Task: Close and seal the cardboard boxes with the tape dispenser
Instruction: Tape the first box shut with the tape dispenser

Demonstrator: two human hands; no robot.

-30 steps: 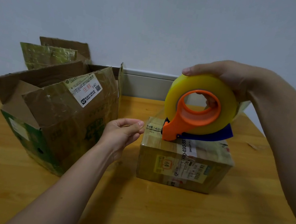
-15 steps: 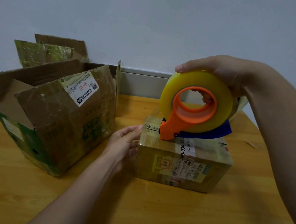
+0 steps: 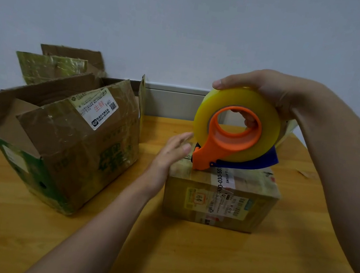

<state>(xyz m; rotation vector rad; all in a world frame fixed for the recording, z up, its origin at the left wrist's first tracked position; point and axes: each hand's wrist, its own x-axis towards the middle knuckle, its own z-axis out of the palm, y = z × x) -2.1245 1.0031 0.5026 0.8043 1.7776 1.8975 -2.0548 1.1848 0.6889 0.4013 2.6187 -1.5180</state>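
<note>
Left hand [image 3: 172,153] has moved in, fingers now flat against small box [image 3: 220,205] top edge; right hand [image 3: 268,90] grips tape dispenser [image 3: 226,142], nose on box top, looks ready to pull tape

Table [image 3: 203,265]: a wooden top, orange-yellow, its grain running left to right, filled the lower half of the view. Whether its far edge touched the wall could not be told.

Wall [image 3: 189,23]: plain, pale grey-white, rose behind the table and took up the upper half.

Strip [image 3: 174,103]: a grey horizontal band with a lighter top lip ran low along the wall, just above the table's far edge.

Scrap [image 3: 305,174]: a small pale sliver lay flat on the table near its right edge.

Soft shadows lay across the near part of the top.
</note>
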